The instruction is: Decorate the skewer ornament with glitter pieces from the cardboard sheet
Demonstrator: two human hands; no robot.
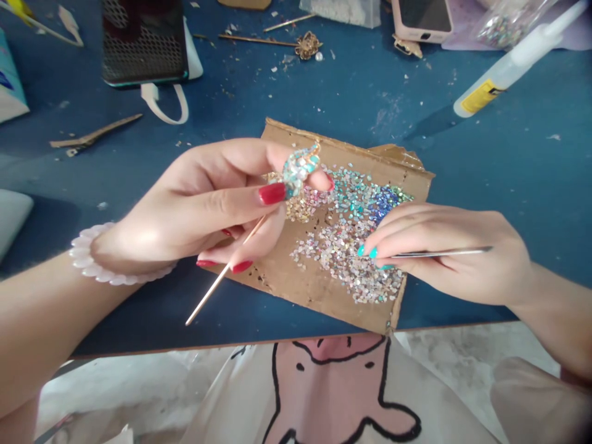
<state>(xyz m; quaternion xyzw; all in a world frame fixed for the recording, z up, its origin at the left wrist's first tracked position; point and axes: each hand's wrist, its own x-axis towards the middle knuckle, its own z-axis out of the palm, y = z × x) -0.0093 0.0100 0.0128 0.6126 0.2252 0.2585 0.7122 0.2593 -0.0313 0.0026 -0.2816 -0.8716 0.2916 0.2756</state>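
Note:
My left hand [217, 203] is closed round a hair stick, its thumb and fingers pinching the decorated head [300, 169], which is covered with pale and turquoise chips. Its thin gold-coloured shaft [215, 288] slants down below the palm. My right hand [453, 246] pinches slim metal tweezers [444, 253]; their tips are down among pale iridescent chips [340, 250] and hard to make out. Those chips lie on a piece of brown cardboard [296, 287]. Behind them are turquoise chips [354, 188], with blue chips [385, 202] close to my right fingers.
A glue bottle [499, 80] stands at the right. Another hair stick [263, 41] with a flower head lies at the back. A dark phone [145, 43] with a white cable is at the back left, near a wooden twig [95, 132]. Another phone [424, 18] lies at the back right.

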